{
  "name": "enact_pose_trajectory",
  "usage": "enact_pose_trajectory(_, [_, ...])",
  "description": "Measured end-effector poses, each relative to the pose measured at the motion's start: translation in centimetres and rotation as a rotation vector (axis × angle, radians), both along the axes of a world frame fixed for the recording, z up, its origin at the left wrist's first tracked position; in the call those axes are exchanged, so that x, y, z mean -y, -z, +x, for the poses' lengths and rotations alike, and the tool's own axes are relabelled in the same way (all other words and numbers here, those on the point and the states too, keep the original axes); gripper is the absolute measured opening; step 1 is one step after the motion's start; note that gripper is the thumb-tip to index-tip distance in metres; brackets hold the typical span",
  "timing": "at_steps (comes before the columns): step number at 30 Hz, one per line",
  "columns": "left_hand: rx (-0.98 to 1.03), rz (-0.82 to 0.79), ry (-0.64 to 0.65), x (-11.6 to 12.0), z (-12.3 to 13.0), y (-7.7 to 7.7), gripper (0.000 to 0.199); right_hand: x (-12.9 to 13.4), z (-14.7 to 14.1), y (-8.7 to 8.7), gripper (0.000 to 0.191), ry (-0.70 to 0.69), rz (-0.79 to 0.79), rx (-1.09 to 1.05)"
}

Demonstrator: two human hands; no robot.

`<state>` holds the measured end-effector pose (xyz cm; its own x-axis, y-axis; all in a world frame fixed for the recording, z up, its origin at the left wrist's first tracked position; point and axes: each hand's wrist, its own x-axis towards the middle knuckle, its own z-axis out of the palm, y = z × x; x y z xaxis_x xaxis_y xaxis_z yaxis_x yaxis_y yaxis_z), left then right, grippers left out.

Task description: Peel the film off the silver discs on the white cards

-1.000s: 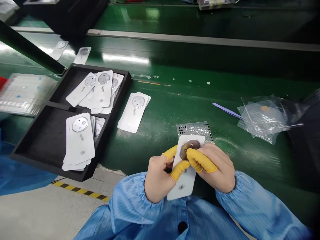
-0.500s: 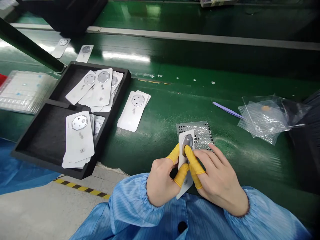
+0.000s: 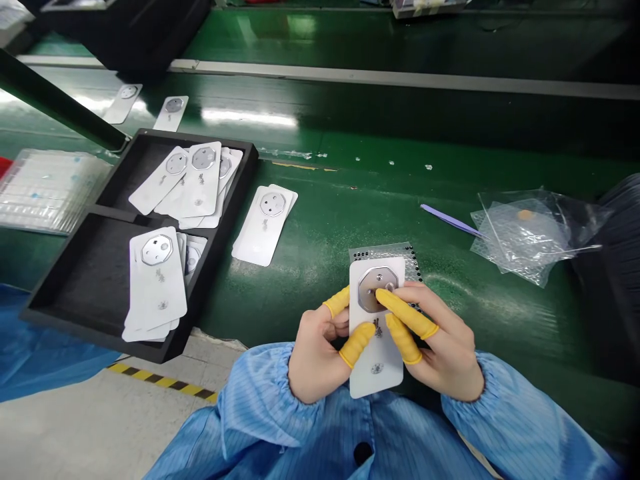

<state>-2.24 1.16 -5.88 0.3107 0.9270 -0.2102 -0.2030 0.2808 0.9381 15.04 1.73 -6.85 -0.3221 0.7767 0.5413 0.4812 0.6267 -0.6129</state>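
toward five o'clock, the left hand [image 3: 319,355] pinches the white panel [image 3: 377,348] at its nine o'clock edge; the right hand [image 3: 447,348], fingers part-curled, holds its three o'clock side, forefinger touching the octagonal plate [image 3: 371,281].

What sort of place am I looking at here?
Probably a factory's manual assembly or inspection line: a flat white rectangular panel handled in yellow finger covers, a divided black tray of similar white panels, and a long green work surface suggest it.
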Motion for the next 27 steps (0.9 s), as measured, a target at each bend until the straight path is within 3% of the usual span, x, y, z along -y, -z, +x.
enact_pose_trajectory(8, [-0.118,0.059,-0.022,0.4,0.2,-0.3,0.04,0.2,0.2,-0.2,0.026,0.036,0.173,0.276])
enact_pose_trajectory(12, [-0.373,0.216,-0.03,0.9,0.4,0.1,0.033,0.9,-0.3,-0.7,0.026,0.075,0.241,0.527])
enact_pose_trajectory(14, [-0.467,0.321,-0.065,1.1,0.5,0.3,0.034,1.4,-0.8,-1.0,0.032,0.113,0.192,0.582])
enact_pose_trajectory(17, [-0.497,0.439,-0.093,1.2,0.5,0.5,0.04,2.1,-1.2,-1.0,0.043,0.099,0.043,0.494])
enact_pose_trajectory(20, [-0.576,0.491,-0.102,1.1,0.3,0.7,0.021,2.3,-1.2,-0.7,0.049,0.021,-0.051,0.417])
enact_pose_trajectory(23, [-0.521,0.414,-0.073,0.7,0.1,0.5,0.011,1.9,-0.7,-0.5,0.048,-0.006,-0.044,0.465])
enact_pose_trajectory(27, [-0.049,0.045,0.011,0.3,0.4,-0.3,0.034,1.0,0.1,-0.9,0.04,-0.043,-0.058,0.235])
